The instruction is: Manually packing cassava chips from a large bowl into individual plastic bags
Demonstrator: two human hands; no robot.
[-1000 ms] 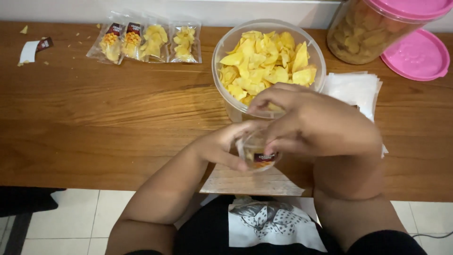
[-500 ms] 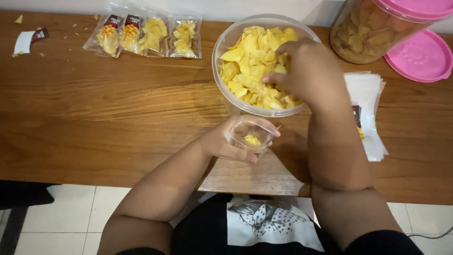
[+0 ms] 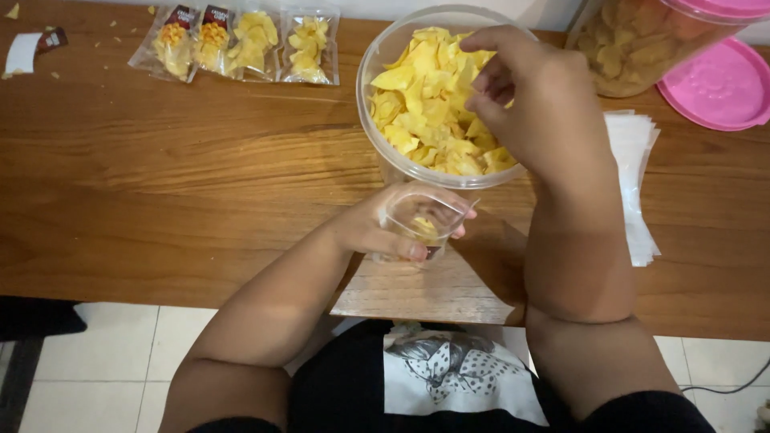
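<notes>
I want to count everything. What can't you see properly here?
Head view only:
- Right hand covers some chips in the tub.
- Left hand hides part of the pouch.
- Jar and pink lid: cut off by the edges.
- Paper stack: count unclear.

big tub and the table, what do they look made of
Tub: clear plastic by the look, since the yellow chips show through its thin glossy wall. Table: wood or wood-look laminate, brown with long grain streaks and a soft sheen; which of the two cannot be told.
</notes>
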